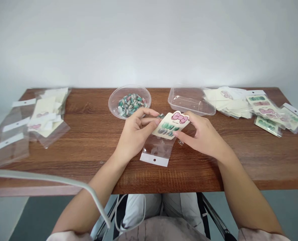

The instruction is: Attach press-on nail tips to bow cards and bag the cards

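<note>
A cream card with a pink bow and rows of green press-on nails (171, 126) is held up tilted above the table. My right hand (201, 134) is closed on the card's right side, thumb in front and fingers behind. My left hand (137, 132) is closed at its left edge, the thumb against the card. By my left fingertips shows a small dark green nail (161, 115); whether those fingers grip it I cannot tell. Beneath the card lies a clear plastic bag with a white header (154, 159). A small clear piece (180, 142) rests below my right thumb.
Behind my hands stand a round clear bowl (111, 103) of loose nails and a clear rectangular tub (189, 103). Bags (10, 144) and cards (42, 108) lie left. Loose cards (235, 103) and packed nail cards (267, 107) lie right. A white cable (63, 179) crosses the left front.
</note>
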Motion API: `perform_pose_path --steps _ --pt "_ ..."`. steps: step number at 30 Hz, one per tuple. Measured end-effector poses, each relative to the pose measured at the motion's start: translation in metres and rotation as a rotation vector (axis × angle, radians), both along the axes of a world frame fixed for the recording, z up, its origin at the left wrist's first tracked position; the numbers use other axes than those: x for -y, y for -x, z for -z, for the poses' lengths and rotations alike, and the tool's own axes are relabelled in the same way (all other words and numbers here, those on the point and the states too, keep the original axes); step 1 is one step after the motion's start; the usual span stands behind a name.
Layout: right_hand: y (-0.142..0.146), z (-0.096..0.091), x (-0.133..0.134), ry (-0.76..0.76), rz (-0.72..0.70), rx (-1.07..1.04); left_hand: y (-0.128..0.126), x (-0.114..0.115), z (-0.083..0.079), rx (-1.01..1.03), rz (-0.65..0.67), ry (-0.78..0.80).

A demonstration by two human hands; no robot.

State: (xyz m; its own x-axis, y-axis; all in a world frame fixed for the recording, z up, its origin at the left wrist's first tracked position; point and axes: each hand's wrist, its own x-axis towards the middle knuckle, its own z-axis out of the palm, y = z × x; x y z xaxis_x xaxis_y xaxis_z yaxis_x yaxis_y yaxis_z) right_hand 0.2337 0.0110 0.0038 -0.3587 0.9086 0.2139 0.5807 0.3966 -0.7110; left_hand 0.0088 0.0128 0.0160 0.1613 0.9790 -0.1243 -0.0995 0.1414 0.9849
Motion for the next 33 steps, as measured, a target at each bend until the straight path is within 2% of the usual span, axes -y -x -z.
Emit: perform_pose_path --steps 3,6,13,17,21,23,29,33 --pt "-0.001 -0.002 -0.001 -0.015 -0.058 -0.114 0.000 0.000 0.000 0.013 -0.006 0.002" --pt "-0.002 -0.003 -0.002 -0.003 -0.042 -0.187 0.000 0.000 -0.001 0.020 -0.011 0.009" --pt "-0.005 -0.009 -0.001 0.049 -0.140 -0.146 0.000 0.001 -0.001 0.068 0.007 0.064" --pt "-0.008 -0.011 -0.001 0.070 -0.240 -0.149 0.000 0.002 0.000 0.146 0.041 0.115" --pt "-0.008 -0.010 -0.001 0.143 -0.344 -0.055 0.000 0.002 -0.001 0.141 0.072 0.153" --pt "-0.007 -0.009 0.000 0.172 -0.353 -0.020 0.000 0.002 -0.002 0.134 0.083 0.166" --pt "-0.003 -0.007 0.001 0.220 -0.359 -0.137 0.001 0.000 -0.001 0.156 0.101 0.206" --pt "0.004 -0.006 0.002 0.226 -0.394 -0.115 0.003 0.000 0.001 0.139 0.097 0.236"
